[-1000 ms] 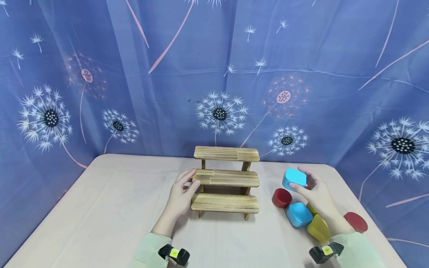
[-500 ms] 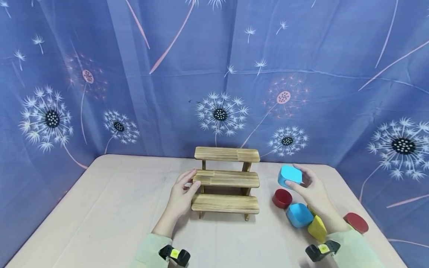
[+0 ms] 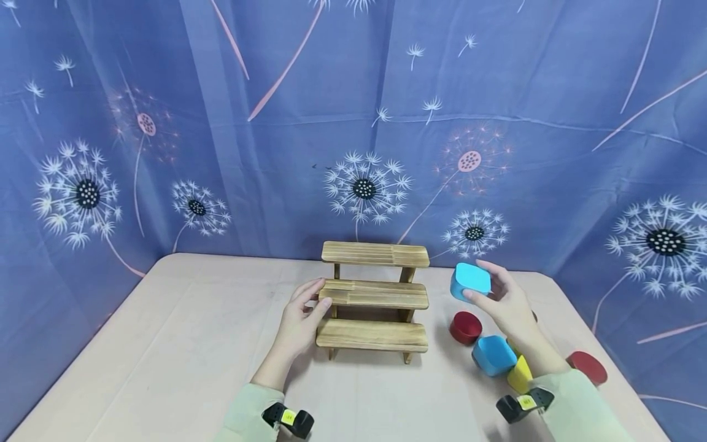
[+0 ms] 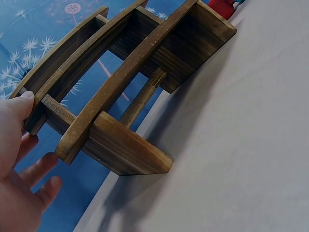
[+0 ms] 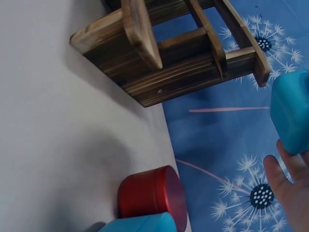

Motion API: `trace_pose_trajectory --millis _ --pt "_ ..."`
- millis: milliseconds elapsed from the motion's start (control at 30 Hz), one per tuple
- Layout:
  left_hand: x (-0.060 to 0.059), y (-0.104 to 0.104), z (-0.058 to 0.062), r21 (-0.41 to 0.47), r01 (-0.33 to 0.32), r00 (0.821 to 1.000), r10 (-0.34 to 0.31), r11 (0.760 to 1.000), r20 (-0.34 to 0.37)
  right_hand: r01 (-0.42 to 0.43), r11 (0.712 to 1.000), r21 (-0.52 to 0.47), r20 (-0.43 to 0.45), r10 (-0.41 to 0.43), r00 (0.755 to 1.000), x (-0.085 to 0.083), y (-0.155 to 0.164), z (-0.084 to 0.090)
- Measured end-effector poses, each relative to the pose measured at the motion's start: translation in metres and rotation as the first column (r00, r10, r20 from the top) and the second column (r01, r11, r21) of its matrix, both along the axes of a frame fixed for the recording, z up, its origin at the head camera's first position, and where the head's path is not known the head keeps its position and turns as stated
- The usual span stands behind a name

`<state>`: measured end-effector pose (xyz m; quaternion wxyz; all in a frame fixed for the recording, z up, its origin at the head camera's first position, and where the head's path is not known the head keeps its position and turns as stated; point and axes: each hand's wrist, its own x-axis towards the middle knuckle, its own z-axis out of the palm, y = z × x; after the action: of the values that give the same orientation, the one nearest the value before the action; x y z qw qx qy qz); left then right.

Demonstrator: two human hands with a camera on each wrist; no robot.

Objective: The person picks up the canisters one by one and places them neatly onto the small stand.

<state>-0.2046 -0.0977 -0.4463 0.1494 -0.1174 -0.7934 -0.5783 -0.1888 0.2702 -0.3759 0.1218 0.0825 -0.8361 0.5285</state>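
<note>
A three-tier wooden shelf (image 3: 372,294) stands upright on the table. My left hand (image 3: 295,325) is at its left end and holds the middle step (image 4: 91,50), with the thumb against it and the other fingers partly hidden. My right hand (image 3: 513,310) grips a light-blue rounded-square box (image 3: 471,279) between thumb and fingers, raised to the right of the shelf. The same blue box (image 5: 292,111) shows at the right edge of the right wrist view, with fingers at its lower side.
A round red tin (image 3: 466,328), another blue box (image 3: 494,355) and a yellow container (image 3: 520,374) stand close together below the right hand. A red round-topped container (image 3: 588,367) lies farther right, by the sleeve. Blue dandelion-print cloth (image 3: 265,153) hangs behind the pale table (image 3: 182,344).
My right hand has moved left and slightly up in view with the blue box, away from the other containers and nearer the shelf. My left hand has stayed at the shelf.
</note>
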Motion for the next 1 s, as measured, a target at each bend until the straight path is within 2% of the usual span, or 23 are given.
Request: trace_pose_trajectory --millis 133,367,800,833,1000 --pt "-0.001 0.000 0.000 0.005 0.002 1.000 -0.002 1.000 0.019 -0.029 0.999 -0.032 -0.030 0.028 0.999 -0.003 -0.003 0.003" --pt "-0.002 0.000 -0.002 0.007 0.004 1.000 -0.004 1.000 -0.008 -0.073 0.996 -0.057 -0.088 0.068 0.994 -0.006 -0.011 0.009" --pt "-0.001 0.000 -0.002 0.014 0.005 1.000 -0.005 1.000 0.001 -0.124 0.990 -0.069 -0.115 0.116 0.987 -0.012 -0.024 0.012" --pt "0.001 0.000 0.002 0.016 0.006 1.000 -0.006 1.000 0.005 -0.129 0.989 -0.075 -0.117 0.120 0.986 -0.013 -0.025 0.012" --pt "0.001 0.001 0.003 0.020 0.005 1.000 -0.005 1.000 0.014 -0.157 0.982 -0.108 -0.123 0.144 0.982 -0.016 -0.031 0.014"
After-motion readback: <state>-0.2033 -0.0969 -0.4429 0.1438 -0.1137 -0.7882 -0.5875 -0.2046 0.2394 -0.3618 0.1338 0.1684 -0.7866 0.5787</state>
